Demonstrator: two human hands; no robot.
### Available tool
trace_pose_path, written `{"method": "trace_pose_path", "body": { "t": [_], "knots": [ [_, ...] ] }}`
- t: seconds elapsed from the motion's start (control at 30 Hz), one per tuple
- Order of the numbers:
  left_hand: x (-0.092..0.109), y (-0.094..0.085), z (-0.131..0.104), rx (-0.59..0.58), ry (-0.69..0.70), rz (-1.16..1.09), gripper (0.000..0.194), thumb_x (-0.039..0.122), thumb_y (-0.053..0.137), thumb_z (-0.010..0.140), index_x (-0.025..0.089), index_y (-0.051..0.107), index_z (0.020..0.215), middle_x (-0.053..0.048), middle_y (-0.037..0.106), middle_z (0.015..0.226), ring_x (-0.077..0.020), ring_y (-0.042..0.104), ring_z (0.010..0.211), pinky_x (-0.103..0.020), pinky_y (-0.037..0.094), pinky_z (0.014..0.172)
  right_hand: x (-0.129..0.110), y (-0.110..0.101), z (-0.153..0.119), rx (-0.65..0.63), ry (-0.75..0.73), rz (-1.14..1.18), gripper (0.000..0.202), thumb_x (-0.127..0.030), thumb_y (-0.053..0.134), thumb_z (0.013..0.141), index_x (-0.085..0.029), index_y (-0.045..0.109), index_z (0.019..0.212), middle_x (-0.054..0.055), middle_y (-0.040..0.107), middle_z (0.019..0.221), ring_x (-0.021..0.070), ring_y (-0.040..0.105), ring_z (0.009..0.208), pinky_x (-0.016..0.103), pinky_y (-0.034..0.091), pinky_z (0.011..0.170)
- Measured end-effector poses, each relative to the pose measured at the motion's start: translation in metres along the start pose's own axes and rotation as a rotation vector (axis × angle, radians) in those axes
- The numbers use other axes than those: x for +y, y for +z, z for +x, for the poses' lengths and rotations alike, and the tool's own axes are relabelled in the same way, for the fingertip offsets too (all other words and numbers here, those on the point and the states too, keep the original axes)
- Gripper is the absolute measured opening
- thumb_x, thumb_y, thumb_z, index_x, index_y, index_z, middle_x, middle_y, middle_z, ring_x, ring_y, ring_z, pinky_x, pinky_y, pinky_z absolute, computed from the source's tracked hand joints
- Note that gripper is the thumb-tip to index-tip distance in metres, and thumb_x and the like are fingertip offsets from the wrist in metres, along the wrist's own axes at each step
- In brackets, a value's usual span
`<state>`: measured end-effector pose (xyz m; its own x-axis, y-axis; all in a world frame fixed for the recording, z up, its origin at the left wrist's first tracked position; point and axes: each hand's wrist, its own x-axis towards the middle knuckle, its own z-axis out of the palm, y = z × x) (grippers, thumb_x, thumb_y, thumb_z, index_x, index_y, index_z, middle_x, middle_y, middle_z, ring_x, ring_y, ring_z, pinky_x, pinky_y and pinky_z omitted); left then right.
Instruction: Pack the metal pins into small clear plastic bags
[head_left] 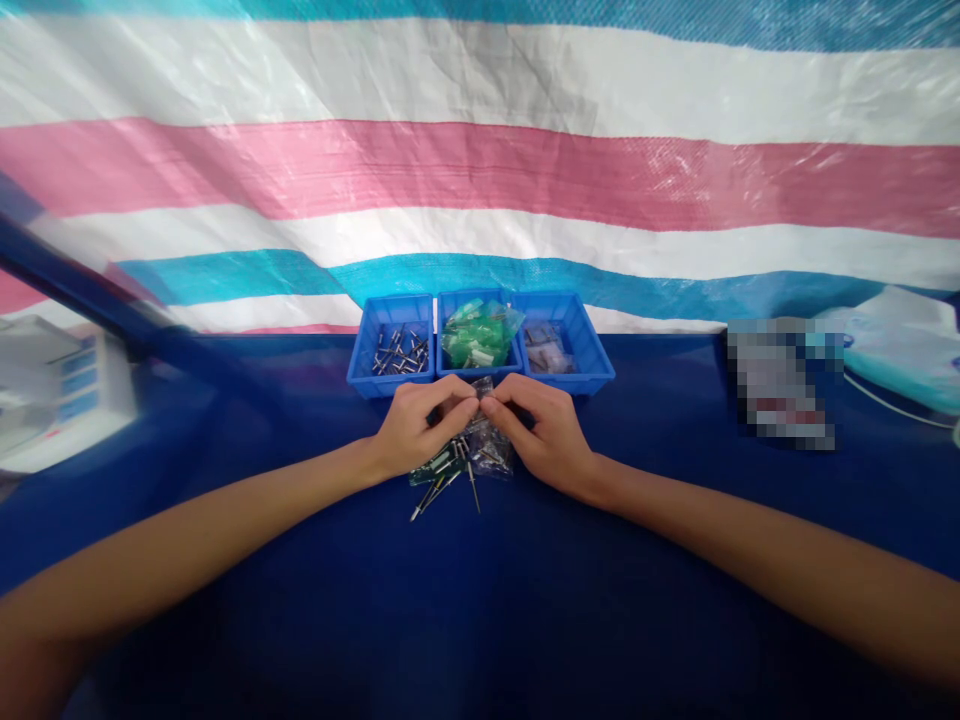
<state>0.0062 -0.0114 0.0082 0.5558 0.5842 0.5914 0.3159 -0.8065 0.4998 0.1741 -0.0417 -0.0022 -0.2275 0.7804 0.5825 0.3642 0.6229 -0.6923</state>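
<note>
My left hand (pixel 429 425) and my right hand (pixel 546 430) meet in front of the bins, thumbs and forefingers pinched on the top of a small clear plastic bag (pixel 491 452). Thin metal pieces show inside the bag. Below my left hand lie several loose pop rivets (pixel 442 488), with long thin shanks, on the blue table. A green packet (pixel 429 472) lies partly under them and my left hand. My fingers cover most of the bag's upper edge, so I cannot tell whether it is sealed.
Three blue bins stand in a row: the left bin (pixel 360 352) holds rivets, the middle bin (pixel 480 374) green packets, the right bin (pixel 598 350) small clear bags. A white device (pixel 90 400) is at left; a pixelated object (pixel 780 385) and a white-and-teal bag (pixel 900 345) are at right.
</note>
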Motion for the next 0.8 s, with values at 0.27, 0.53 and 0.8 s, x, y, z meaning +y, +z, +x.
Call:
{"method": "trace_pose_path", "body": {
  "t": [0.27, 0.53, 0.8],
  "knots": [
    [0.001, -0.0007, 0.0005, -0.01, -0.017, -0.003, 0.015, 0.021, 0.047, 0.085, 0.015, 0.054, 0.074, 0.005, 0.053, 0.051, -0.0036, 0.046, 0.041, -0.014, 0.036, 0.044, -0.0007, -0.0003, 0.0017, -0.043, 0.042, 0.024, 0.028, -0.023, 0.045, 0.088, -0.017, 0.046, 0.06, -0.003, 0.045, 0.056, 0.0093, 0.043, 0.053, 0.023, 0.034, 0.052],
    [0.0, -0.0002, 0.0008, -0.008, -0.014, -0.004, 0.014, 0.021, 0.047, 0.085, 0.015, 0.054, 0.075, 0.005, 0.053, 0.05, -0.0035, 0.046, 0.041, -0.014, 0.037, 0.044, -0.0018, -0.0008, 0.001, -0.06, 0.067, 0.037, 0.03, -0.024, 0.044, 0.088, -0.017, 0.046, 0.059, -0.004, 0.044, 0.052, 0.0085, 0.041, 0.049, 0.022, 0.033, 0.049],
    [0.0008, -0.0001, 0.0004, -0.028, -0.012, -0.004, 0.017, 0.021, 0.047, 0.085, 0.014, 0.054, 0.072, 0.004, 0.054, 0.051, -0.0033, 0.045, 0.041, -0.014, 0.036, 0.045, -0.0008, -0.0009, -0.0017, 0.003, -0.027, 0.016, 0.021, -0.02, 0.045, 0.088, -0.017, 0.05, 0.068, 0.0, 0.049, 0.063, 0.0104, 0.044, 0.059, 0.024, 0.036, 0.056]
  ]
}}
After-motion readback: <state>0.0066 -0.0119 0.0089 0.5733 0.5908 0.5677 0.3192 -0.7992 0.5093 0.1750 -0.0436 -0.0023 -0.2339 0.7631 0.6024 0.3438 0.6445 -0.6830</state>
